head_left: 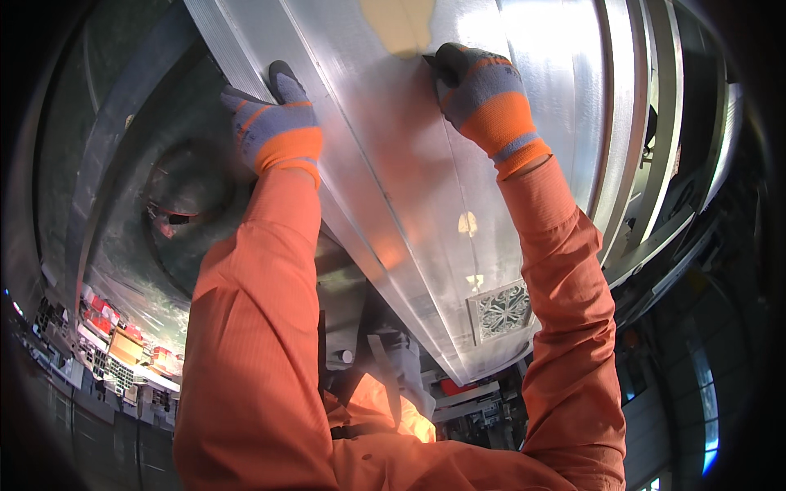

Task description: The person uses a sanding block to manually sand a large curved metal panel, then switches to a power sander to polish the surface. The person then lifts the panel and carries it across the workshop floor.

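Note:
A long silvery metal panel (385,155) with lengthwise seams slants across the middle of the view. My left hand (277,127), in a grey and orange glove, grips its left edge, the thumb lying on top. My right hand (489,102), gloved alike, is closed over the panel's face. A small dark tip pokes out at its fingertips, but what it belongs to is hidden. Just beyond that hand lies a pale tan patch (399,23) on the metal. Smaller tan spots (467,223) and a square grille with a lattice pattern (500,313) are nearer to me.
Long metal profiles (665,123) stand along the right side. A dark greenish surface (176,196) with a round shape spreads at the left. Red and tan boxes (123,344) sit at lower left. My orange-clad body fills the bottom, with clutter below the panel's near end.

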Tool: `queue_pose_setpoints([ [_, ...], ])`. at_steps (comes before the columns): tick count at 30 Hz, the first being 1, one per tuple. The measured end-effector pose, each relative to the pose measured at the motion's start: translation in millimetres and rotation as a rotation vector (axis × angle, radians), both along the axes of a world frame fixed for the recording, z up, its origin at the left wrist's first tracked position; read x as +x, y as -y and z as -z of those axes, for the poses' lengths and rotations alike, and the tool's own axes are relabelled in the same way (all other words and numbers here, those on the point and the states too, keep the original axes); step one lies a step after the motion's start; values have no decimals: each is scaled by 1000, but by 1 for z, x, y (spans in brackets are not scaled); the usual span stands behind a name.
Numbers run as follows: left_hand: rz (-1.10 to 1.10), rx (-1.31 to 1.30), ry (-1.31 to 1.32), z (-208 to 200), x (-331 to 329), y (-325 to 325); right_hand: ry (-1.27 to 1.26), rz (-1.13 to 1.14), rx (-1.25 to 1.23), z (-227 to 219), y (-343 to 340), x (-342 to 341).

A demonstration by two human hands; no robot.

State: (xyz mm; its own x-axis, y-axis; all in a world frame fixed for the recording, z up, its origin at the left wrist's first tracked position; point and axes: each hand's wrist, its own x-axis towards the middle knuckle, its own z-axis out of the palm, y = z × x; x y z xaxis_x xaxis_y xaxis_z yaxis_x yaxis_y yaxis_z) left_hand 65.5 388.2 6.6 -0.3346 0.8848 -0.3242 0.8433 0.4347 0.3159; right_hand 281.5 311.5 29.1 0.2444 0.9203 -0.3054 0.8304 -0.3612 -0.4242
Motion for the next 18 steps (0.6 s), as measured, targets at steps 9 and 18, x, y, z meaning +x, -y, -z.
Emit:
queue_pose_setpoints([
  [9, 4, -13, -58, 2, 0, 0, -76, 9, -62, 4, 4, 5],
  [18, 16, 1, -74, 6, -2, 1, -85, -11, 151, 10, 16, 5],
])
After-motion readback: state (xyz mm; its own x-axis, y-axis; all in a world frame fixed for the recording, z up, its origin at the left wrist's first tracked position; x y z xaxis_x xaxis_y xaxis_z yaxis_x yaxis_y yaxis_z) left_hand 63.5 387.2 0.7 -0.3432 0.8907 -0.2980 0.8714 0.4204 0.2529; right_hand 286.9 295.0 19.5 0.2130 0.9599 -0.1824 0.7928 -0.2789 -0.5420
